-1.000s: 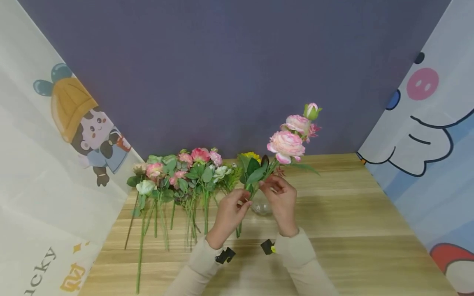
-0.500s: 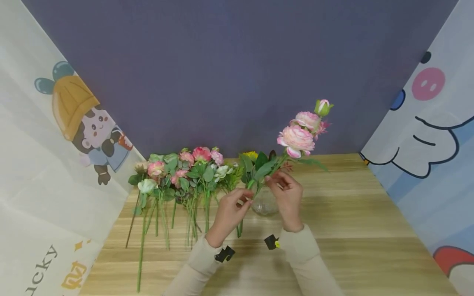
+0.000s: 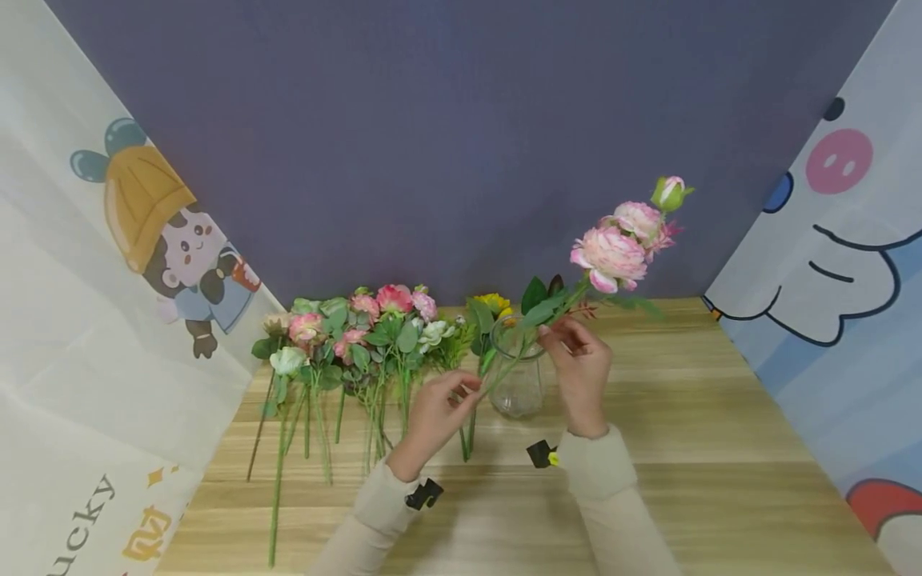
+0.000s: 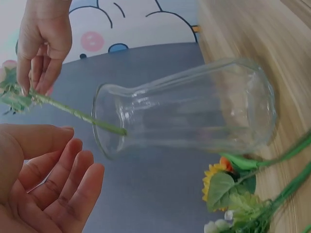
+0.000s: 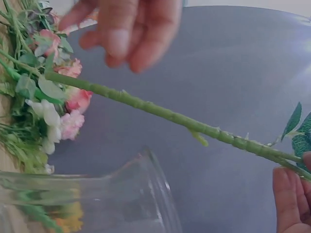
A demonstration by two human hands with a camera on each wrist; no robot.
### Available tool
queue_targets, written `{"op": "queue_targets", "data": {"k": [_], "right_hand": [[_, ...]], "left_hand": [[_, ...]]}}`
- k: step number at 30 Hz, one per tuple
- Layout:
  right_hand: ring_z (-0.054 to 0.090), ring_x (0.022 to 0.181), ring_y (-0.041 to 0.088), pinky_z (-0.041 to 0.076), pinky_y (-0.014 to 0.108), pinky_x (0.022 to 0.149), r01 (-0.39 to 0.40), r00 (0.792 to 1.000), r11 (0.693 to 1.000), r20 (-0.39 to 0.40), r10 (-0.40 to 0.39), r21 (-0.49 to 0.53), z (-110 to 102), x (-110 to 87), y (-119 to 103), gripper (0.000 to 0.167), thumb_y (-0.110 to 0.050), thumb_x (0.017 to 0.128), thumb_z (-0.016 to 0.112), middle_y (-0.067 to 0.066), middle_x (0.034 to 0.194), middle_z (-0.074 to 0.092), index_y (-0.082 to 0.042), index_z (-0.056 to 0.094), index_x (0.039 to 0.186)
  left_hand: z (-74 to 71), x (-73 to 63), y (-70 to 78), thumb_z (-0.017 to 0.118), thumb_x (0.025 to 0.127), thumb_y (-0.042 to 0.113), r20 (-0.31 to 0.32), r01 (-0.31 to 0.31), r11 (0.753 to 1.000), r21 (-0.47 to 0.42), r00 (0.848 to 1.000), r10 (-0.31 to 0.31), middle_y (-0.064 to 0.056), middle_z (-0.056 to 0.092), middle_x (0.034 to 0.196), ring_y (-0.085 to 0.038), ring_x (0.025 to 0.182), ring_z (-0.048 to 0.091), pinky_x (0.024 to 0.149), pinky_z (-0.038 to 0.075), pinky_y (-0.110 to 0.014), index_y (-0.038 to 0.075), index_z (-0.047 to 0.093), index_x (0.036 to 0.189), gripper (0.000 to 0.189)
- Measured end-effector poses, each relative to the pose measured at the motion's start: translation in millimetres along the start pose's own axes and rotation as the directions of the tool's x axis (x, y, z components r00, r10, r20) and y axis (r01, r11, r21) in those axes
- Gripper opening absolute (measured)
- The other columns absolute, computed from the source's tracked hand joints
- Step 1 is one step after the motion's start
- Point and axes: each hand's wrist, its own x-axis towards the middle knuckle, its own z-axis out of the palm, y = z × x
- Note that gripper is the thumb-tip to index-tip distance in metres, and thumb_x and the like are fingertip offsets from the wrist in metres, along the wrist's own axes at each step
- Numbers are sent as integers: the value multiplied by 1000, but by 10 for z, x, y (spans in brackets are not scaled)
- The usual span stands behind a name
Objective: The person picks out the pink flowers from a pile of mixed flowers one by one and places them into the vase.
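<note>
In the head view, my right hand (image 3: 579,368) pinches the stem of a pink peony spray (image 3: 612,254), which leans up to the right with two blooms and a bud. The right wrist view shows its bare green stem (image 5: 170,116) slanting above the rim of a clear glass vase (image 5: 150,194), outside it. My left hand (image 3: 439,408) is near the stem's lower end, fingers loosely bent; in the left wrist view this hand (image 4: 48,179) holds nothing. The upright vase (image 3: 517,388) stands on the table between the hands, partly behind the stem.
Several artificial flowers (image 3: 346,336), pink, white and green, lie in a row on the left of the wooden table (image 3: 684,448). A yellow sunflower (image 3: 493,304) lies just behind the vase. A dark panel (image 3: 432,160) stands along the back.
My right hand has moved right and slightly up with the peony. My left hand has parted from the stem and drawn a little left. The vase's mouth shows now.
</note>
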Motion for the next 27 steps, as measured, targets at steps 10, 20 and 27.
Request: {"op": "queue_targets", "data": {"k": [10, 20, 27], "right_hand": [[63, 61, 10, 55, 23, 65, -48, 997, 998, -57, 50, 40, -81, 125, -96, 6, 10, 82, 64, 4, 70, 66, 14, 62, 85], [64, 61, 12, 56, 24, 63, -24, 992, 981, -114, 47, 192, -144, 253, -73, 6, 10, 79, 69, 5, 71, 66, 6, 66, 83], [64, 61, 12, 56, 24, 63, 0, 991, 976, -128, 29, 219, -186, 369, -104, 6, 11, 80, 67, 6, 71, 66, 5, 66, 82]], "left_hand": [[-123, -76, -142, 69, 84, 5, -6, 109, 994, -4, 994, -109, -2, 67, 89, -11, 75, 62, 61, 52, -18, 6, 66, 105, 22], [-244, -166, -256, 69, 84, 4, -49, 129, 992, 5, 991, -128, -2, 68, 88, -12, 73, 63, 59, 52, -19, 9, 67, 104, 21], [-282, -223, -336, 69, 85, 6, -63, 174, 984, 33, 983, -171, -2, 68, 90, -12, 74, 63, 60, 52, -20, 10, 67, 106, 21]]}}
